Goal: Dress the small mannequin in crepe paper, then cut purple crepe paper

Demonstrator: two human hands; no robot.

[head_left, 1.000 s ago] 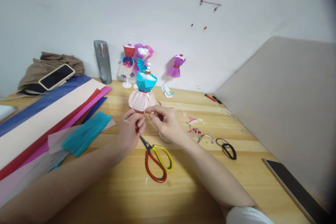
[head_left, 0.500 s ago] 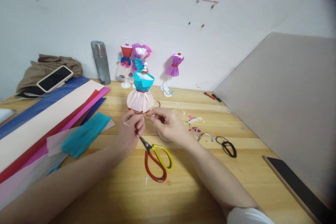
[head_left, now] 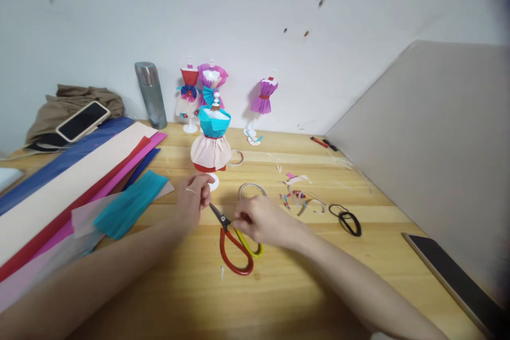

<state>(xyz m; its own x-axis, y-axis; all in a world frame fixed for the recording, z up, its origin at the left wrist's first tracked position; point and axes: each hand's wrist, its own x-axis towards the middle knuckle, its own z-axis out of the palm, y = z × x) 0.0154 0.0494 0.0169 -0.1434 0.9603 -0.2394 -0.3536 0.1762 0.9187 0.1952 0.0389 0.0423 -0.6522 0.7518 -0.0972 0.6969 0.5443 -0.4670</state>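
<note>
**Miniature dress form displayed in teal and pink**

The figure is stood upright mid-desk, its white base partly covered by the left hand; that grip is curled, and whether anything is pinched cannot be told. Scissors are laid just in front, their yellow handle partly hidden by the right hand, its grip also curled; whether the handle is grasped cannot be told. At left, a teal crepe-paper strip is spread over other sheets; at right, paper scraps are scattered. A purple-dressed form is placed farther back.
</note>
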